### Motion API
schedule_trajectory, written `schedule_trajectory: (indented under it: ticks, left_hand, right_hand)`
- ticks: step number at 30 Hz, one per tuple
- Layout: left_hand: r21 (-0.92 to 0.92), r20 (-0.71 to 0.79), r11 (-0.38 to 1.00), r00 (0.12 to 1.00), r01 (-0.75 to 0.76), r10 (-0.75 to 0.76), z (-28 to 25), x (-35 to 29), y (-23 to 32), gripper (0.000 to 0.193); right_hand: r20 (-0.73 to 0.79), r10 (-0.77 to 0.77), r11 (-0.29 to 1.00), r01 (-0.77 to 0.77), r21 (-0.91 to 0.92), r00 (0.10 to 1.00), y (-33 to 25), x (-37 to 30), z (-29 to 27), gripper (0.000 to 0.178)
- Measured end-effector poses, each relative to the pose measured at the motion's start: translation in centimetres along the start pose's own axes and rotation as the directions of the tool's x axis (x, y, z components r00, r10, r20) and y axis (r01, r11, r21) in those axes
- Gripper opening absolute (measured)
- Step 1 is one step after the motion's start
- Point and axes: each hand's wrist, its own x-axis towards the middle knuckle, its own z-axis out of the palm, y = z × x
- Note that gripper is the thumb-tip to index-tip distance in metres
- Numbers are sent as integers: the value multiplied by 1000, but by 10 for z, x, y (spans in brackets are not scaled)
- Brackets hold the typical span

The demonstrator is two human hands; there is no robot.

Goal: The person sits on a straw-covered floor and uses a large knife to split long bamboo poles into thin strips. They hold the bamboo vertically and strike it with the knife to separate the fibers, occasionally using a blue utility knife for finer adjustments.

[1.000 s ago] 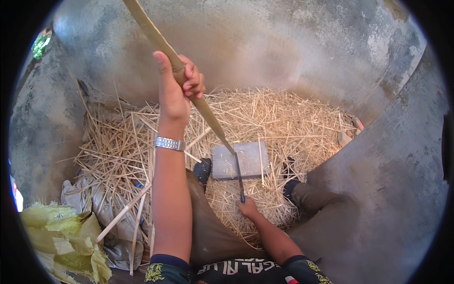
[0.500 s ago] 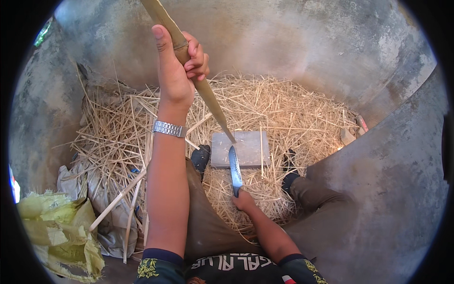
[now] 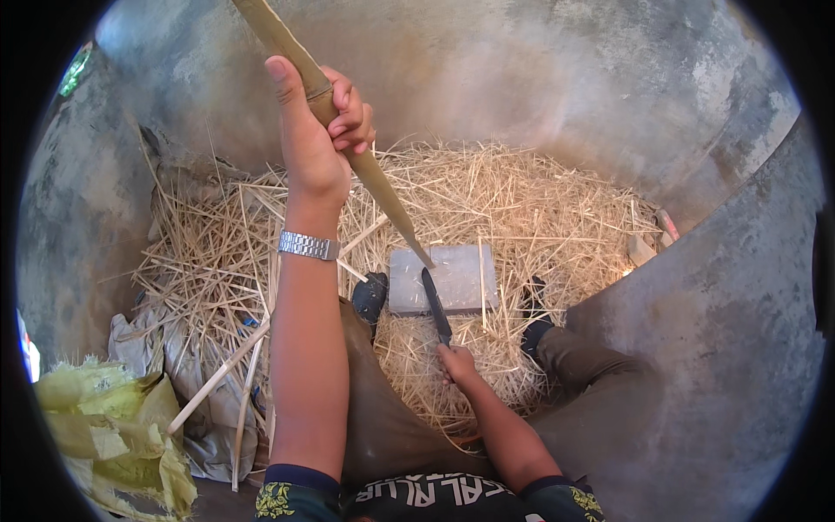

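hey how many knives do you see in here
1: a long, dark-bladed knife, held in the bare right hand, its blade seen against the flat, grey, rectangular block. More could be hidden under the pale, dry straw.

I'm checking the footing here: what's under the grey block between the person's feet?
Pale straw lies around the grey block, right up to its near edge, so it probably rests on straw. Directly beneath, the block itself hides whatever is there.
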Motion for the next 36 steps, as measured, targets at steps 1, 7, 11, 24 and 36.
schedule_trajectory:
  ticks: [1,7,11,24,36]
  left_hand:
    - [4,3,1000,1000,-9,9,1,1,0,71]
    - [11,21,1000,1000,-19,19,4,1,-3,70]
    - [31,-2,999,1000,-27,27,5,5,-2,70]
    - [25,24,999,999,-27,27,4,7,-5,72]
    - [13,46,1000,999,-2,2,5,6,-4,71]
  right_hand:
    - [-24,-37,999,37,-32,999,-4,-1,-2,32]
    - [-49,64,998,-65,-11,997,-4,10,-23,30]
    - [109,285,947,-298,122,952,-44,-4,-57,31]
    - [-80,288,878,-229,421,954,-68,-17,-115,32]
    - [-623,-193,730,536,425,758,-97,-15,-80,28]
